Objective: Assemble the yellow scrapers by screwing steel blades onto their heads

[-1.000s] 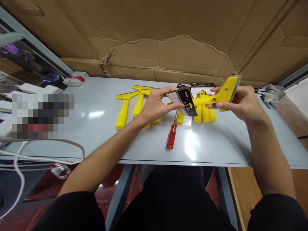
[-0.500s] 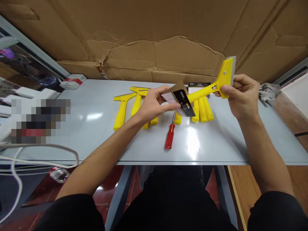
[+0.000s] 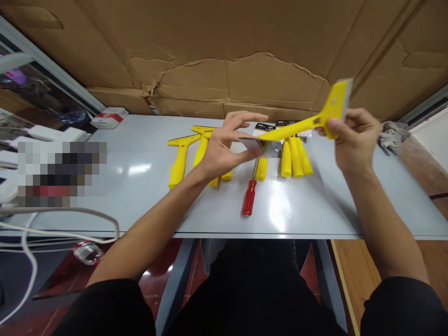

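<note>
My right hand point(image 3: 357, 137) grips a yellow scraper point(image 3: 297, 129) by its wide head, the metal blade facing up and right. The scraper's handle slants down to the left and meets a folded printed card point(image 3: 273, 147). My left hand point(image 3: 227, 147) holds this card between the thumb below and fingers above, the other fingers stretched out. The card is seen nearly edge-on and blurred, so I cannot tell whether the handle end is through it. Beneath on the table lie a red-handled screwdriver point(image 3: 249, 198) and a yellow handle end point(image 3: 261, 169).
More yellow scrapers lie on the table at left point(image 3: 178, 165), partly behind my left arm. Yellow handles point(image 3: 297, 158) lie at right, with black-and-white cards point(image 3: 308, 133) behind. Cardboard point(image 3: 224, 56) stands along the back. A small box point(image 3: 110, 117) and white cables point(image 3: 70, 212) are at left.
The card has tipped from showing its black printed face to nearly edge-on. The scraper's head has moved slightly up and right with my right hand. Left fingers have spread more.
</note>
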`<action>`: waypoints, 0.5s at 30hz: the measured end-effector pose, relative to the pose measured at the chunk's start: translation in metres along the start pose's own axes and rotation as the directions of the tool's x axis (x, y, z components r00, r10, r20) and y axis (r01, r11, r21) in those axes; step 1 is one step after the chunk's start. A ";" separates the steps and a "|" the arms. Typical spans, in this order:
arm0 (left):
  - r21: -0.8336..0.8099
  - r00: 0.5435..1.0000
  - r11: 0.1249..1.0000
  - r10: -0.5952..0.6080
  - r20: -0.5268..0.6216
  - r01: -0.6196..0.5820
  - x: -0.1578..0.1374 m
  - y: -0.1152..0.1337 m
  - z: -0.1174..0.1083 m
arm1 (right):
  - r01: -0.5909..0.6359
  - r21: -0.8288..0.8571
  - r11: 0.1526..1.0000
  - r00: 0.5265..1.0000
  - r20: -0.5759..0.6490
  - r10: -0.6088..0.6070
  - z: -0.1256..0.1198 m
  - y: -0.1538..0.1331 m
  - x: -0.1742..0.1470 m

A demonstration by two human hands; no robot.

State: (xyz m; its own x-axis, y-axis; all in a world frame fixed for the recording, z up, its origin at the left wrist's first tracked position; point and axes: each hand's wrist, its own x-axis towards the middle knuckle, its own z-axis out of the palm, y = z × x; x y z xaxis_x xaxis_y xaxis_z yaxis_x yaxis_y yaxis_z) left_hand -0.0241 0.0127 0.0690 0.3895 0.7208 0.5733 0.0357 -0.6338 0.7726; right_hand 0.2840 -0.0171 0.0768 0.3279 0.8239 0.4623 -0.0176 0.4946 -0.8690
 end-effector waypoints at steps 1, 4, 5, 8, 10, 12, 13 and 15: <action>0.052 0.998 0.998 0.039 0.041 -0.041 -0.001 0.004 0.002 | -0.066 -0.003 0.998 0.997 0.048 0.066 0.009 0.003 -0.011; 0.078 0.975 0.995 0.039 0.218 -0.057 -0.004 0.007 0.008 | -0.203 -0.020 0.979 0.964 0.170 0.203 0.028 0.008 -0.033; 0.055 0.967 0.998 0.013 0.254 -0.028 -0.005 0.007 0.009 | -0.237 -0.018 0.971 0.950 0.207 0.235 0.029 0.009 -0.035; -0.070 0.983 0.993 -0.086 0.162 0.098 -0.007 0.004 0.012 | -0.350 0.004 0.937 0.876 0.355 0.326 0.026 0.009 -0.033; -0.193 0.985 0.967 -0.170 -0.006 0.166 -0.006 0.002 0.013 | -0.401 -0.029 0.916 0.798 0.480 0.364 0.025 0.012 -0.031; -0.304 0.960 0.929 -0.256 -0.114 0.212 -0.004 0.001 0.015 | -0.429 -0.138 0.893 0.689 0.589 0.422 0.027 0.017 -0.034; -0.347 0.947 0.908 -0.293 -0.132 0.232 -0.003 0.000 0.017 | -0.437 -0.197 0.878 0.642 0.615 0.458 0.029 0.019 -0.036; -0.405 0.929 0.874 -0.346 -0.130 0.268 -0.002 -0.001 0.020 | -0.456 -0.261 0.851 0.608 0.607 0.512 0.033 0.022 -0.040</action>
State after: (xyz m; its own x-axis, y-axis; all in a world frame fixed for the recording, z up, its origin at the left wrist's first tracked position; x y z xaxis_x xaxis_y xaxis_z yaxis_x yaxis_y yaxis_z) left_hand -0.0062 0.0062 0.0617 0.2304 0.9253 0.3012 -0.2370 -0.2469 0.9396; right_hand 0.2391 -0.0298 0.0452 -0.3832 0.9220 -0.0563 0.0817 -0.0269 -0.9963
